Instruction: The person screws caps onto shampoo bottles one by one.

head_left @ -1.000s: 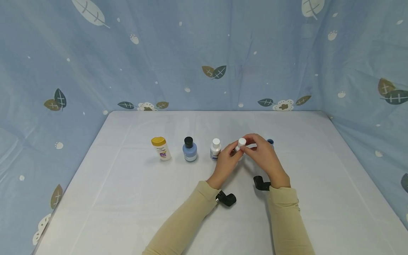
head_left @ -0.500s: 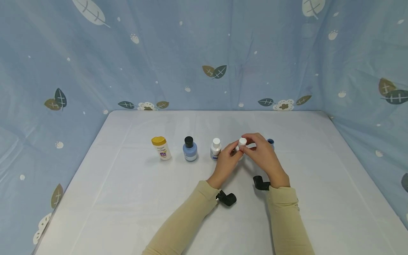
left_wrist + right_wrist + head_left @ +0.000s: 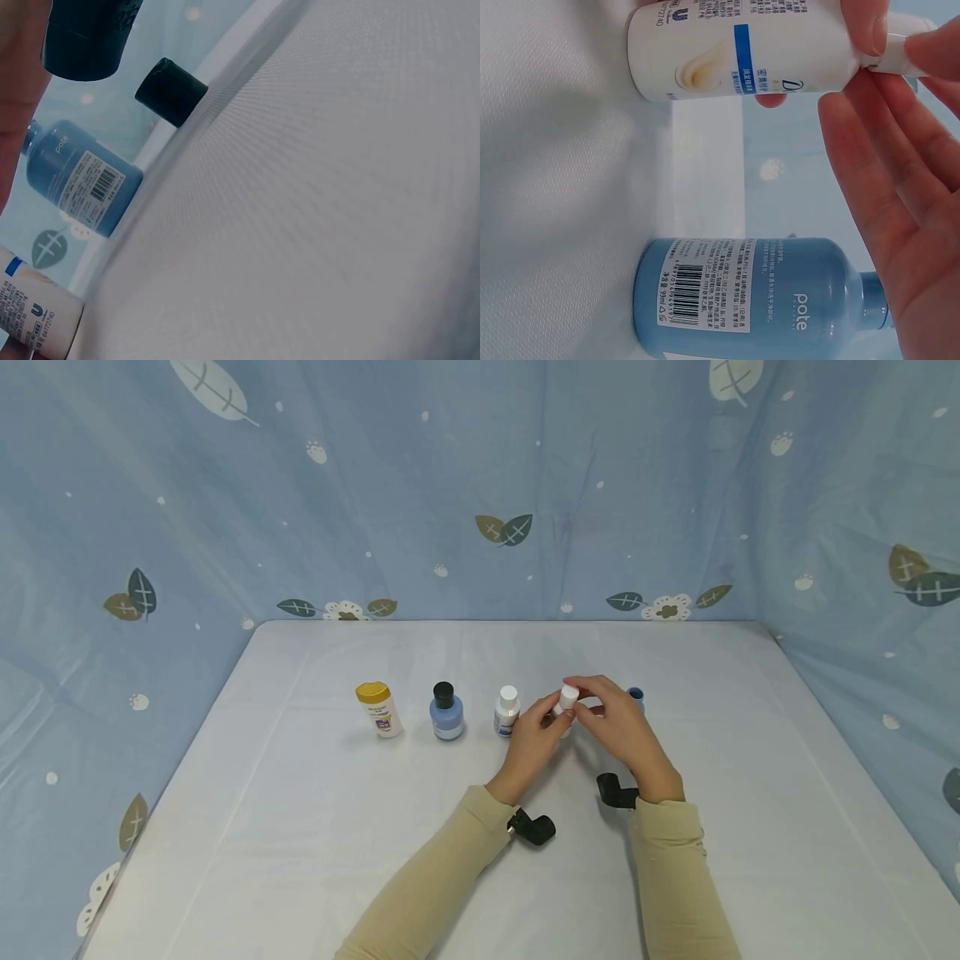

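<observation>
Near the table's middle, a white bottle [image 3: 697, 52] with a blue stripe on its label stands upright between the hands. The left hand [image 3: 529, 745] grips its upper body from the left. The right hand [image 3: 621, 728] pinches the white cap [image 3: 569, 696] on top, with thumb and index finger on opposite sides. Just to the right stands a blue bottle [image 3: 720, 296], its neck bare; in the head view the right hand mostly covers it. A black cap [image 3: 171, 91] on the table shows in the left wrist view and is hidden from the head view.
Left of the hands stand a second white bottle [image 3: 507, 712], a blue bottle with black cap [image 3: 447, 712] and a yellow-capped bottle [image 3: 380, 710] in a row. Black camera mounts [image 3: 534, 827] stick out from both wrists. A blue curtain [image 3: 450, 460] hangs behind the white-covered table [image 3: 300, 860].
The right thumb and index finger have turned around the white cap, the index tip shifting left and the thumb tip right. The left hand and the bottles keep their places.
</observation>
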